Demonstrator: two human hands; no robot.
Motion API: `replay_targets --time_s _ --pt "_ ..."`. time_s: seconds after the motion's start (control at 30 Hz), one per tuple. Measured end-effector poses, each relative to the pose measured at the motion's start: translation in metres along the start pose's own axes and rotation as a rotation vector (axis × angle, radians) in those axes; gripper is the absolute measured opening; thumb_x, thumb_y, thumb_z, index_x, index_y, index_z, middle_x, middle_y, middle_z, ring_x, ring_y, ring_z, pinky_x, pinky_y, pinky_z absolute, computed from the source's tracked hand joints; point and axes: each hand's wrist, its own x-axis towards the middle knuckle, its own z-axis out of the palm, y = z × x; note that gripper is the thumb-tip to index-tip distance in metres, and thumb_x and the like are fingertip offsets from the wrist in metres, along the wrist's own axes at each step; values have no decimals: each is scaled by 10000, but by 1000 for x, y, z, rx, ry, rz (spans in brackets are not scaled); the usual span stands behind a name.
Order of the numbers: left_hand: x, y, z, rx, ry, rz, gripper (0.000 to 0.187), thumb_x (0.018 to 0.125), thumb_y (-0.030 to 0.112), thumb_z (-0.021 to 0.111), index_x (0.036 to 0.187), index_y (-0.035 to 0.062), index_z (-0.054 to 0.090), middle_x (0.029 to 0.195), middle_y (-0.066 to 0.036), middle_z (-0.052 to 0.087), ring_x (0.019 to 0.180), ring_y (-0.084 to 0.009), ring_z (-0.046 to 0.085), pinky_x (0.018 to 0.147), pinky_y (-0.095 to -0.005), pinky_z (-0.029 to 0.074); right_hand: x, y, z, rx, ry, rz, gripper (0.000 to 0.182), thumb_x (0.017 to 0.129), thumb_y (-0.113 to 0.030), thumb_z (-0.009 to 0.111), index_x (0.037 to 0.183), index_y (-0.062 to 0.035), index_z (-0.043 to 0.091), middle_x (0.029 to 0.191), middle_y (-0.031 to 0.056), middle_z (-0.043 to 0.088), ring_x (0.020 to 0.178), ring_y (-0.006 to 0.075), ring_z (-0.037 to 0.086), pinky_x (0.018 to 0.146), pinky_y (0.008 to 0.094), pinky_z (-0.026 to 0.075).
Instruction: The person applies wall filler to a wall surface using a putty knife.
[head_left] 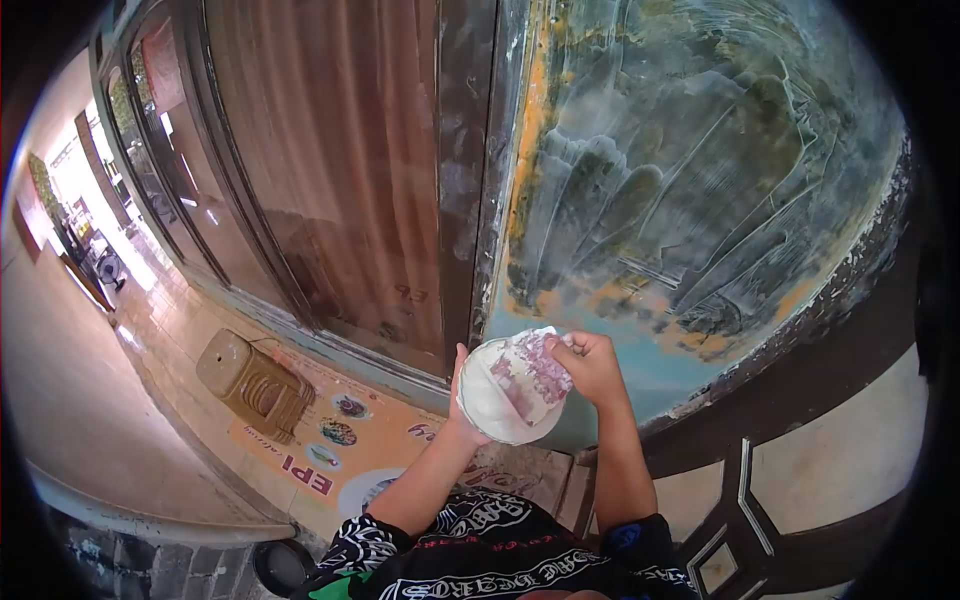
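My left hand [468, 408] supports a round white dish [512, 441] from its left side and below. White paste [487, 396] lies in the dish, thickest on the left. My right hand [588, 367] pinches the upper right edge of a flat pinkish spreader [547, 372] smeared with white paste. The spreader is over the right part of the dish, and its lower edge meets the paste. Beyond my hands stands a wall [690, 170] streaked with grey-white paste over dark, green and orange patches.
A brown plastic stool [255, 383] lies on its side on a printed banner [300, 450] to the left. A framed window with a curtain [340, 170] adjoins the wall. Dark trim [800, 375] runs along the right, and a dark round container [283, 567] sits at lower left.
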Motion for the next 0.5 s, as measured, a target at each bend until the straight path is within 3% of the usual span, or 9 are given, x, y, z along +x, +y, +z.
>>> replay_targets --time_s 0.03,0.17,0.3,0.5 --pt "-2 1 1 -39 -82 -14 906 909 774 329 1464 65 428 1461 -182 483 1318 -386 484 1116 -555 354 1 -2 -1 -26 18 50 196 932 -146 686 807 5 688 698 -41 630 581 6 483 522 204 366" --pt "-2 1 -2 -20 -62 -6 921 902 787 316 1466 68 427 1463 -182 482 1322 -388 479 1121 -559 344 1 -1 2 136 44 75 226 915 -177 717 763 -17 670 671 -85 568 590 5 422 518 216 333" --pt "-7 1 3 -55 -156 -6 884 921 751 349 1461 57 436 1467 -192 476 1327 -394 474 1117 -576 346 2 -6 -1 14 23 43 223 915 -181 716 781 -7 680 690 -67 596 611 12 457 535 223 355" --pt "-10 -1 6 -29 -104 6 915 908 765 358 1472 47 416 1490 -194 448 1349 -397 449 1126 -575 335 4 -17 -4 -15 -4 53 204 917 -171 714 797 -9 685 731 -31 657 633 20 529 567 219 401"
